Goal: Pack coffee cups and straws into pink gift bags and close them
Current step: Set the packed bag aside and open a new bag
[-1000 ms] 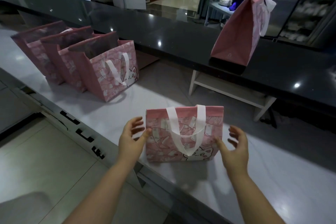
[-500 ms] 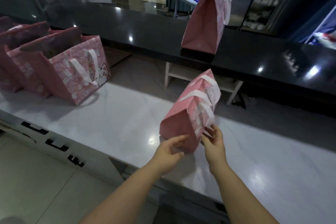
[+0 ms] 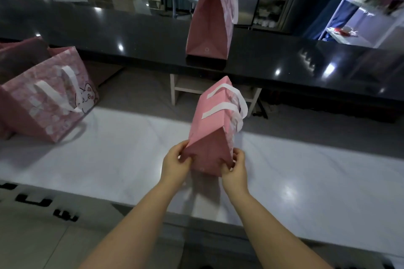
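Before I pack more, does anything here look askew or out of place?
Only the held pink bag: it is tipped away, base facing the camera, left hand and right hand pinching its bottom corners.

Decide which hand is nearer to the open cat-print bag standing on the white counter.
Left. The left hand grips the held bag on the side facing the cat-print bag; the right hand grips its far side.

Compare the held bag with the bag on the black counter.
The held bag tilts away, over the white counter; the far bag stands upright on the black counter. The left hand and right hand grip the held bag's bottom corners; neither touches the far bag. Both are pink with white handles.
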Demonstrator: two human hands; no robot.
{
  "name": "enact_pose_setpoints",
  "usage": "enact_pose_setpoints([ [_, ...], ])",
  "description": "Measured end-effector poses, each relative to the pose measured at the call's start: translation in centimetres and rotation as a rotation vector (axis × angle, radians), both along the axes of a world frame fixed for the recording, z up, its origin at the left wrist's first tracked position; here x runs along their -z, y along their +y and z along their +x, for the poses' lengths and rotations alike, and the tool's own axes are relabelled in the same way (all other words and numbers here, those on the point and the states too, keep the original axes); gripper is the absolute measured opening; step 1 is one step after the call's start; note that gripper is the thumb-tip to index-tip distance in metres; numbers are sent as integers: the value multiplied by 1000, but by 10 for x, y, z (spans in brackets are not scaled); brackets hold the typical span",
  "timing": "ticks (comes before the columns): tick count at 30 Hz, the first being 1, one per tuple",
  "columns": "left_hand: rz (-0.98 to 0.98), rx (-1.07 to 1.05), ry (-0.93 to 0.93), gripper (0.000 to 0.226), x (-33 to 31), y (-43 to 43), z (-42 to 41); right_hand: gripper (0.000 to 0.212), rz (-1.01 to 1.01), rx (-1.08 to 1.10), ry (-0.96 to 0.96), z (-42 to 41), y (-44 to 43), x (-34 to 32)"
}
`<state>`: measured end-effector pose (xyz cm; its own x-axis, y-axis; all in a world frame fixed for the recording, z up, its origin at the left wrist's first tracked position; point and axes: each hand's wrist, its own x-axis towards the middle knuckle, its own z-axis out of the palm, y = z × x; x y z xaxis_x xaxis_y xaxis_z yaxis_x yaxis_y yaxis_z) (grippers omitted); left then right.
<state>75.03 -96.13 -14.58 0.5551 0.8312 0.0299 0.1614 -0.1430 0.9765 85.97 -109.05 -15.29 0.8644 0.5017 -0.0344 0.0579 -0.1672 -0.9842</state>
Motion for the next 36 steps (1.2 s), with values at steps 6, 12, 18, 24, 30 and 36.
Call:
enact_pose_setpoints([
  [6,-5,1,-129,45,-17,-26,16,36,51,95,-42,12,-21,-18],
  [12,-60,30,-320,39,-53,-53,26,40,181,82,-68,16,-47,-59],
  [18,2,99,-475,37,-112,-70,42,39,351,124,-213,23,-69,-124],
  [24,40,155,-608,41,-183,-56,99,41,469,115,-342,85,-56,-190],
  [30,117,161,-462,40,-228,-2,186,44,426,143,-331,171,0,-224],
  [36,141,123,-192,39,-200,47,235,33,180,73,-255,230,35,-200],
])
